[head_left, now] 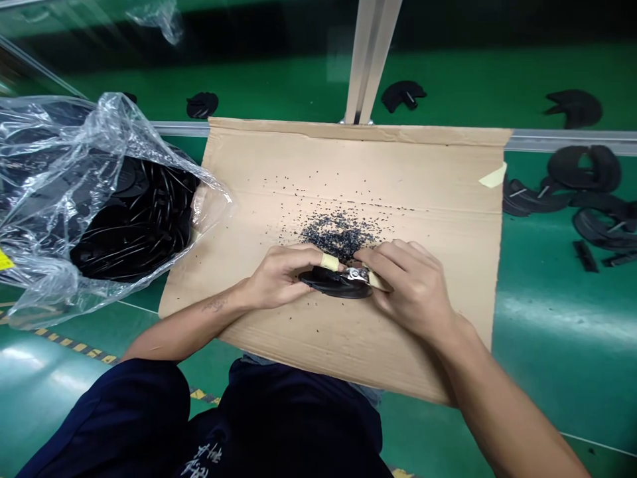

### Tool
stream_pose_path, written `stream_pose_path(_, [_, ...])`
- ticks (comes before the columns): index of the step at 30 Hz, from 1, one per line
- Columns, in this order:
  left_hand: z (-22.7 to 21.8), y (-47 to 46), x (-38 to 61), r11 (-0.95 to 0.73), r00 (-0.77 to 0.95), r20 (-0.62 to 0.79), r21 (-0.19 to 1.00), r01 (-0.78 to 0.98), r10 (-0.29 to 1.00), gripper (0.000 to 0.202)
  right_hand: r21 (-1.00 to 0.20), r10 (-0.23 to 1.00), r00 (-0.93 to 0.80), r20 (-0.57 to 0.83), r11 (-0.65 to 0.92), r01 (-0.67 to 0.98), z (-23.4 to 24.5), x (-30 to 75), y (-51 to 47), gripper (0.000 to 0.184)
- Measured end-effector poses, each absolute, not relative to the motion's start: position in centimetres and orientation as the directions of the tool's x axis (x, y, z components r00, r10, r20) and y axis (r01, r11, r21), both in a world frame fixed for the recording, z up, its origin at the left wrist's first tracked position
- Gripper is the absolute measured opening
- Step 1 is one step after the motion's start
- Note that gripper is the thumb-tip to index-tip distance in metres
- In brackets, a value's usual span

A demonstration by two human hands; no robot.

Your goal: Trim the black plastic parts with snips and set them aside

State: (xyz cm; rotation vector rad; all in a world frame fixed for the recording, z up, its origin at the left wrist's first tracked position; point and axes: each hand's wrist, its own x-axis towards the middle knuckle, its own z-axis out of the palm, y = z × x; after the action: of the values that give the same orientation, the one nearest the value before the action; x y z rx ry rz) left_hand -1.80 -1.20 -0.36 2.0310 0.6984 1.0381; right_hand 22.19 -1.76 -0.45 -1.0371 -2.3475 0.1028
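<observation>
My left hand [283,275] is closed on a round black plastic part [336,285], tilted low over the cardboard. Yellowish tape wraps a finger of that hand. In my right hand [411,279] is a small pair of metal nippers [356,273], its handles mostly covered by my palm and fingers. The nippers' head lies against the upper edge of the black part, close to my taped finger; whether its jaws are parted is too small to tell. Just beyond both hands lies a scattered heap of tiny black plastic clippings [341,232].
The cardboard sheet [438,172] covers the work surface. At left, a clear plastic bag [99,139] holds many black parts [134,226]. More black parts [584,169] lie on the green surface at right. A metal post [371,60] rises behind the cardboard.
</observation>
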Motion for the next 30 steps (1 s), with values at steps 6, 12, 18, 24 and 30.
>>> stream_pose_path(6, [-0.7, -1.3, -1.7, -0.568, 0.512, 0.436, 0.813, 0.129, 0.74, 0.021, -0.244, 0.689, -0.512, 0.512, 0.689, 0.683, -0.4, 21.9, -2.2, 0.018])
stream_pose_path(12, [-1.0, -1.5, -1.5, -0.556, 0.481, 0.453, 0.826, 0.092, 0.751, 0.017, -0.155, 0.669, -0.525, 0.526, 0.682, 0.715, 0.1, 21.8, -2.5, 0.016])
stream_pose_path(18, [-0.9, -1.3, -1.7, -0.575, 0.505, 0.462, 0.814, 0.086, 0.729, 0.018, -0.228, 0.701, -0.506, 0.501, 0.672, 0.705, 0.2, 21.7, -2.9, 0.019])
stream_pose_path(24, [-0.7, -1.2, -1.9, -0.57, 0.506, 0.44, 0.811, 0.132, 0.742, 0.019, -0.601, 0.799, -0.4, 0.449, 0.601, 0.527, -0.2, 21.4, -2.7, 0.023])
stream_pose_path(30, [0.0, -0.4, -2.7, -0.365, 0.352, 0.295, 0.918, 0.153, 0.888, 0.03, -0.431, 0.804, -0.359, 0.474, 0.568, 0.701, -0.9, 22.2, -1.7, 0.016])
